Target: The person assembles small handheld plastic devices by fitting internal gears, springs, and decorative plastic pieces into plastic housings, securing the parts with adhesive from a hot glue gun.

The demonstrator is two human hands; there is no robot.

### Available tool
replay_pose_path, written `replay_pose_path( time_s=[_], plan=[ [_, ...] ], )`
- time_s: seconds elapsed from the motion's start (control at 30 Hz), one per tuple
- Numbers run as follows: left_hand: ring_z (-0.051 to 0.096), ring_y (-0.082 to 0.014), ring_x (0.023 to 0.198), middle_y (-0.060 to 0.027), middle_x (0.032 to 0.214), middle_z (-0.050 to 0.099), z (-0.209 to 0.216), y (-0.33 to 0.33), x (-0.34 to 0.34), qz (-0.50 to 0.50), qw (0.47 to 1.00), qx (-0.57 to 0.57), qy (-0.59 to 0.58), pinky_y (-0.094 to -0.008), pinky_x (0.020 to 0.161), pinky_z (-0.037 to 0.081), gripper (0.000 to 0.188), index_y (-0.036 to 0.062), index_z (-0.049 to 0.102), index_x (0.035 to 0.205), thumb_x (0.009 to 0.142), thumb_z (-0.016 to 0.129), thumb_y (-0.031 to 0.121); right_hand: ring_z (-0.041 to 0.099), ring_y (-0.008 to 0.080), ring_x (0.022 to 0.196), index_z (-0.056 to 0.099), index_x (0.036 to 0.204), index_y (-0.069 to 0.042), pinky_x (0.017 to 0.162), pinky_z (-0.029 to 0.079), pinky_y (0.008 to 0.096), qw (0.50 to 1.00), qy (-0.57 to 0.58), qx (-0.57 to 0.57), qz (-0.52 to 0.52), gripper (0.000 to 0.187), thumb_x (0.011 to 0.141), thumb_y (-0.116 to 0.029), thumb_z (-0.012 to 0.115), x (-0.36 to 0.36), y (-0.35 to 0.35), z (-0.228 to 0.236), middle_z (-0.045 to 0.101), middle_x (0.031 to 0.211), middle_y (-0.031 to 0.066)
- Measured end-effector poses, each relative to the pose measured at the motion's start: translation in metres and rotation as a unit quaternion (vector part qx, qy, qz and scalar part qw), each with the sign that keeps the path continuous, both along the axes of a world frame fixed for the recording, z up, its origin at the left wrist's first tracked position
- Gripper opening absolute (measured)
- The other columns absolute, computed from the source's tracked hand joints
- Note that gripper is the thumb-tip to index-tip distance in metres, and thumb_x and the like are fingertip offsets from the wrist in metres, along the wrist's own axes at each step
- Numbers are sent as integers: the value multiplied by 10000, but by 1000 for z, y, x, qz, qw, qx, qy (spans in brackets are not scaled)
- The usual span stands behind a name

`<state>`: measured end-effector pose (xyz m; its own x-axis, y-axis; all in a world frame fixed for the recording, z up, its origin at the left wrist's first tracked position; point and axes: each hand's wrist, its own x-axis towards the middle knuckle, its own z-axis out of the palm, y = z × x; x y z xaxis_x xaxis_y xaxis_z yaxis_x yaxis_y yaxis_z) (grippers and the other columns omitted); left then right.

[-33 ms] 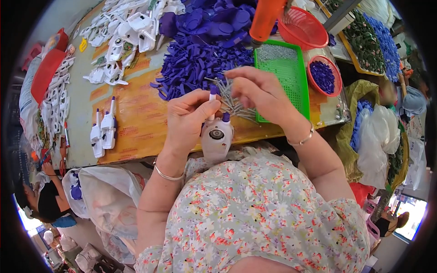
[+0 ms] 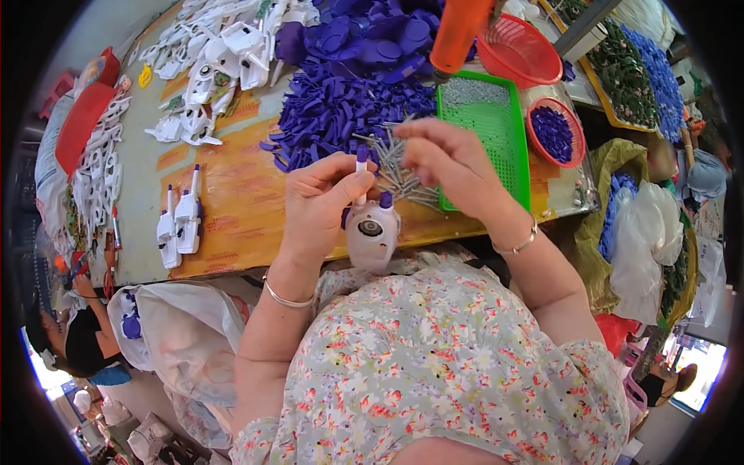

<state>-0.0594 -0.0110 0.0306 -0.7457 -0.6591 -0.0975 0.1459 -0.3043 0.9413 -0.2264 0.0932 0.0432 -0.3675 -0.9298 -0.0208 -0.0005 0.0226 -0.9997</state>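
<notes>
My left hand (image 2: 329, 194) pinches the purple-tipped white stick of a white plastic toy part (image 2: 373, 232). This part has a round dark grille on its front and a second purple knob on top, and it hangs at the table's front edge before my dress. My right hand (image 2: 453, 167) is raised beside a loose heap of grey metal rods (image 2: 399, 178), its fingers bent and apart, with nothing visible between them. Behind both hands lies a big pile of small purple plastic pieces (image 2: 333, 108).
Two finished-looking white parts (image 2: 184, 223) lie at left, with white plastic pieces (image 2: 240, 54) beyond. A green tray (image 2: 484, 147) of small metal bits and a red basket (image 2: 555, 132) of purple pieces stand at right. An orange tool (image 2: 459, 35) hangs above.
The view has shifted slightly. My right hand's fingertips have moved a little to the right and down; my left hand keeps its hold on the toy part.
</notes>
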Motion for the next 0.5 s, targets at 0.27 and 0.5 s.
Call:
replay_pose_path(
  time_s=[0.27, 0.5],
  plan=[
    [668, -235, 788, -129, 889, 674, -22, -13, 6, -18, 973, 152, 175, -412, 834, 535, 181, -21, 635, 1035, 893, 586, 80, 548, 153, 694, 540, 1154, 41, 612, 473, 270, 986, 139, -20, 93, 608, 741, -343, 767, 32, 37, -26, 563, 857, 93],
    [660, -236, 823, -135, 897, 670, -28, -18, 4, -11, 953, 185, 240, -464, 917, 487, 190, -16, 617, 1062, 912, 547, 79, 603, 287, 746, 494, 1166, 35, 643, 500, 364, 945, 307, -84, 81, 726, 646, -359, 813, 39, 32, -28, 567, 873, 160]
  ],
)
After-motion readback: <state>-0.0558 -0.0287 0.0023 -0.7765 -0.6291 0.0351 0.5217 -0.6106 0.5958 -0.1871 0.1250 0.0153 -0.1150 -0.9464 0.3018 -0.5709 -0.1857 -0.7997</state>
